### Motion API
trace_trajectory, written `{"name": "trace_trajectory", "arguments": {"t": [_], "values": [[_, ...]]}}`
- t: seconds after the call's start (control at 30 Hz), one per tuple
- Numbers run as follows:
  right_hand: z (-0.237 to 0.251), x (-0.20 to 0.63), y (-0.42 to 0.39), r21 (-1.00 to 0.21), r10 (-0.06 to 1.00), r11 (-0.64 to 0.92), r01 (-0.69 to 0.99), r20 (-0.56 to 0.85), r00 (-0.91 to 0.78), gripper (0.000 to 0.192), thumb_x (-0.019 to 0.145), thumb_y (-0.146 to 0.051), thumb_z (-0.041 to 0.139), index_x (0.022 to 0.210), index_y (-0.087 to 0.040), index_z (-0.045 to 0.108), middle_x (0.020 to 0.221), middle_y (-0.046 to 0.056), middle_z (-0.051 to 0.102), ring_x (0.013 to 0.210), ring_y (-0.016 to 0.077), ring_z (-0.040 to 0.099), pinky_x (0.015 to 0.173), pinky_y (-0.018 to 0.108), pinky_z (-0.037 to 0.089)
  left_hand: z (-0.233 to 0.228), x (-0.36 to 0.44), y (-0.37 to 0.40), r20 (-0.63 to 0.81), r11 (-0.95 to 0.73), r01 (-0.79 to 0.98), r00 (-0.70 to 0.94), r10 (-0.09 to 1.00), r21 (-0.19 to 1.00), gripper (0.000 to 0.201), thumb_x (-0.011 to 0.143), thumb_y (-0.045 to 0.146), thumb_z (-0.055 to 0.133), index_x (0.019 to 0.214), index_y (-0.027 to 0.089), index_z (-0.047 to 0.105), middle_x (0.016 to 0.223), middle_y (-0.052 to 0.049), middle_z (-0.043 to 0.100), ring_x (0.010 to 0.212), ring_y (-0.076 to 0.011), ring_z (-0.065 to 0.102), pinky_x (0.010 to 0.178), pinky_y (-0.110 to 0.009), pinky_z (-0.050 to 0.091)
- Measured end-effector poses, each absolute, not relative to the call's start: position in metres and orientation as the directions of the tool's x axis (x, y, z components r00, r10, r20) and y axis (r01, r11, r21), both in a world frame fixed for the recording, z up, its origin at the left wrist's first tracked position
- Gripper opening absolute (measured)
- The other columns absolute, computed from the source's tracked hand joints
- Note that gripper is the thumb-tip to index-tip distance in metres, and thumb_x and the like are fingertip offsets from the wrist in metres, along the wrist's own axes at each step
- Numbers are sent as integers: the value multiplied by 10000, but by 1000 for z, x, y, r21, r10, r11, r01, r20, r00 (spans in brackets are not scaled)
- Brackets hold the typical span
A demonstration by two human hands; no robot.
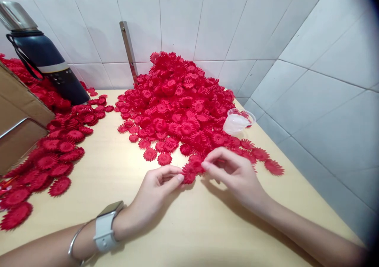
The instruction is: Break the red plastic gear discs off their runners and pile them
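Between thumb and fingers, my left hand [161, 186] pinches the edge of a red fringed flower disc [188, 174]. Just to its right, my right hand [232, 172] has its thumb and forefinger closed at the edge of a second red flower piece [197, 163], which overlaps or touches the first. Both hands are slightly above the table, in front of a large heap of the same red flower pieces [180, 105]. A watch with a pale strap [105, 229] and a thin bangle are on my left wrist.
A clear plastic cup [237, 122] leans at the heap's right side. More red discs [49, 160] spread along the left, by a cardboard box [22, 121] and a dark blue flask [56, 64]. A metal strip [128, 52] stands against the tiled wall [183, 22]. The table [183, 231] is pale wood.
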State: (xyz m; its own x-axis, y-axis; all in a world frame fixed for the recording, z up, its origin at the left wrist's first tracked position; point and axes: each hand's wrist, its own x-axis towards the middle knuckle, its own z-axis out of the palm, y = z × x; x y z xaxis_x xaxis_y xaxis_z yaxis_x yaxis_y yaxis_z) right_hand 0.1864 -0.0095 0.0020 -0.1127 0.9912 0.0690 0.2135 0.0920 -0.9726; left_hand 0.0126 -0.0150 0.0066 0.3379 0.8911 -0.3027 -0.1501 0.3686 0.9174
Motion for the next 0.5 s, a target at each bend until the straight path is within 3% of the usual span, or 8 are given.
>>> {"name": "trace_trajectory", "arguments": {"t": [0.13,0.33,0.5], "values": [[3,176,-16,-942,944,92,322,-20,-329,125,754,-235,572,661,-151,566,596,-3,562,542,106,482,483,210,365,6,11,-16,-251,298,-68,380,890,952,94,749,143,571,711,140,657,689,-3,635,676,-101,552,653,-190,430],[0,174,-16,-964,932,18,264,-80,-354,127,762,-250,568,691,-144,566,656,20,600,609,124,527,533,220,398,3,9,-19,-221,209,74,405,887,975,98,746,220,586,728,151,653,724,-12,626,692,-116,533,637,-209,416],[3,175,-15,-983,923,-61,173,-121,-365,110,767,-222,557,683,-151,565,615,-10,567,551,93,499,487,192,372,3,11,-19,-253,264,28,399,881,964,109,754,237,571,741,147,631,726,-13,611,700,-124,533,648,-231,414]]}}
